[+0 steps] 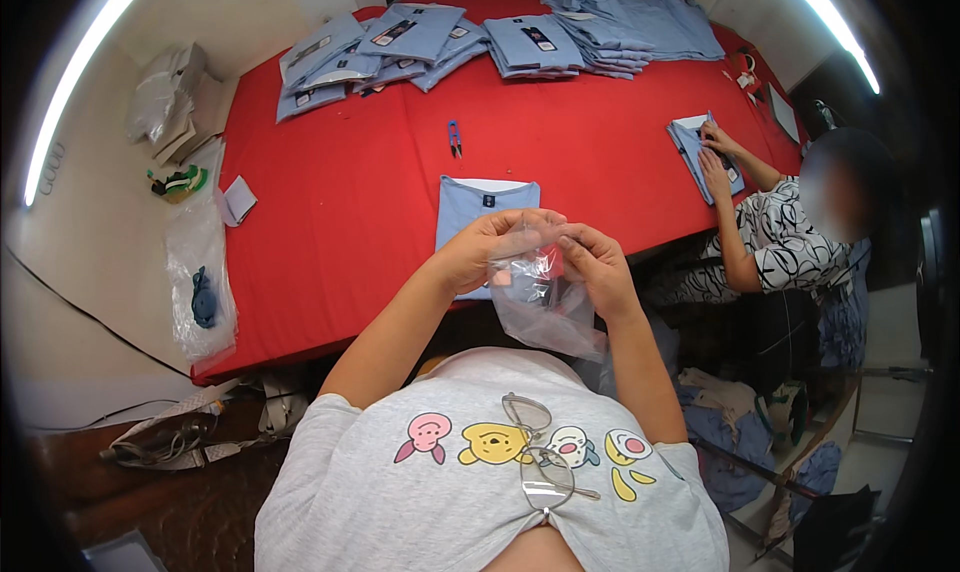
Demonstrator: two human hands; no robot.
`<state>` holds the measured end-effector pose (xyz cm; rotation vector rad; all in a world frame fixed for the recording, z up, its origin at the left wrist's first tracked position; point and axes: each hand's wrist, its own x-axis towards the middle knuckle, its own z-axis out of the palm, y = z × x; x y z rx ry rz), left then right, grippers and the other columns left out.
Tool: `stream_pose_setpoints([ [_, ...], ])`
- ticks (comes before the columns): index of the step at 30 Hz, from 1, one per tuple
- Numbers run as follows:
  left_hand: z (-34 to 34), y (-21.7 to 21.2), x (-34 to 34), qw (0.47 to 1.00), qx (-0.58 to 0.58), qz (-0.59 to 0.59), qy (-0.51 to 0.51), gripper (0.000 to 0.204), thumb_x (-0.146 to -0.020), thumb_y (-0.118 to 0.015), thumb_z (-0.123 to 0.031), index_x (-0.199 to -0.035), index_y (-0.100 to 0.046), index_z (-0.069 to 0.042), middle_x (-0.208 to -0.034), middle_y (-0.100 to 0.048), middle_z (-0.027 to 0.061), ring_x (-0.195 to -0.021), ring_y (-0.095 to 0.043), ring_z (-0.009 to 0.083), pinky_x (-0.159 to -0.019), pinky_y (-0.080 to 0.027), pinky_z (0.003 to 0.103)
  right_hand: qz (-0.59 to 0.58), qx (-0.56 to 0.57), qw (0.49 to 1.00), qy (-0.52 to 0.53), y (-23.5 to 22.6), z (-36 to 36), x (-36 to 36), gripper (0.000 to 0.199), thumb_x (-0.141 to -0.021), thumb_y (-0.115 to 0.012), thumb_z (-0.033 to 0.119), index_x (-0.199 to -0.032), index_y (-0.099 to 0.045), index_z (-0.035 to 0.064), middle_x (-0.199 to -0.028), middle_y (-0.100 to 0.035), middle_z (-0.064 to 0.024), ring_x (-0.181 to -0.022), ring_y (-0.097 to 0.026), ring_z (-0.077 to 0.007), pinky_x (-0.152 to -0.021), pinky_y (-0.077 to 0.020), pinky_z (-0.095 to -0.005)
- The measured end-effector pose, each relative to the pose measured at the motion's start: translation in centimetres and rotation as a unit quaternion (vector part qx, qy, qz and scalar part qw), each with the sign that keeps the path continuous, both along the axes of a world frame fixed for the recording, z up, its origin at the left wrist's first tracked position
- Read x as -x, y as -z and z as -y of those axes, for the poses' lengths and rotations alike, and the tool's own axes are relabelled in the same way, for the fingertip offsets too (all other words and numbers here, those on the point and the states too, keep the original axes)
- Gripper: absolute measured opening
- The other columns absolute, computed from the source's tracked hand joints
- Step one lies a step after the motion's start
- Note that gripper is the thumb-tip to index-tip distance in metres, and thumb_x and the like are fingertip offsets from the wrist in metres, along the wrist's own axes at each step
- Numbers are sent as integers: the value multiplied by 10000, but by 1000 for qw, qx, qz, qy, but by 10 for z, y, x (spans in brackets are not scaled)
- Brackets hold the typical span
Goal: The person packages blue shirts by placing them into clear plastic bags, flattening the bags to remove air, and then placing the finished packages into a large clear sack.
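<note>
Between my hands hangs a clear plastic bag [545,317], its upper edge pinched at both sides. My left hand [505,242] grips it with the fingers curled toward the middle. Close beside it, my right hand [598,262] holds the same edge between thumb and fingers. Beneath and beyond the hands lies a folded light blue shirt [462,204] with a white strip along its far edge and a small dark label at the neck. The bag and my hands cover much of its near part.
Blue thread snips [455,139] lie beyond the shirt on the red tablecloth [350,202]. Packed folded shirts [412,32] and stacked shirts [533,47] line the far side. At the right, a co-worker handles another folded blue shirt [690,140]. Plastic sheeting [200,242] hangs by the left edge.
</note>
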<state>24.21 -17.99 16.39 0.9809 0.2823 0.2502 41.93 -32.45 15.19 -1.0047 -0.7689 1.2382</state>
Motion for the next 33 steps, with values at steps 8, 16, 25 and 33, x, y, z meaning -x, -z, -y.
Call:
stream_pose_setpoints([
  [8, 16, -11, -7, 999, 5, 32, -27, 383, -1013, -700, -276, -1351, -683, -96, -1337, -659, 74, -1190, -630, 175, -1039, -487, 324, -26, -12, 1000, 12, 4, 10, 0, 199, -1069, -611, 99, -1217, -715, 16, -804, -565, 88, -626, -387, 10, -545, -286, -181],
  [16, 27, -1, -30, 999, 20, 41, -5, 223, -1051, -647, -226, -1214, -674, -77, -1299, -672, 88, -1185, -636, 189, -1028, -529, 350, -40, 6, 999, 12, 16, 28, -7, 216, -1067, -616, 114, -1235, -709, 14, -782, -553, 87, -596, -380, -1, -537, -288, -184],
  [25, 28, 20, -47, 983, -12, 22, -181, 102, -1085, -587, -190, -1111, -592, -91, -1025, -689, 91, -916, -697, 172, -850, -612, 344, 55, 25, 996, 66, -1, 44, -11, 189, -1071, -619, 129, -1143, -744, 7, -826, -602, 69, -639, -424, 9, -565, -325, -175],
  [33, 6, 13, -28, 880, -375, -47, -287, 98, -1081, -575, -112, -1030, -617, -39, -813, -651, 20, -635, -556, 56, -584, -443, 232, 309, 34, 939, 147, 9, 81, -15, 219, -1071, -635, 176, -1075, -752, -9, -845, -701, 17, -770, -570, -37, -696, -480, -223],
])
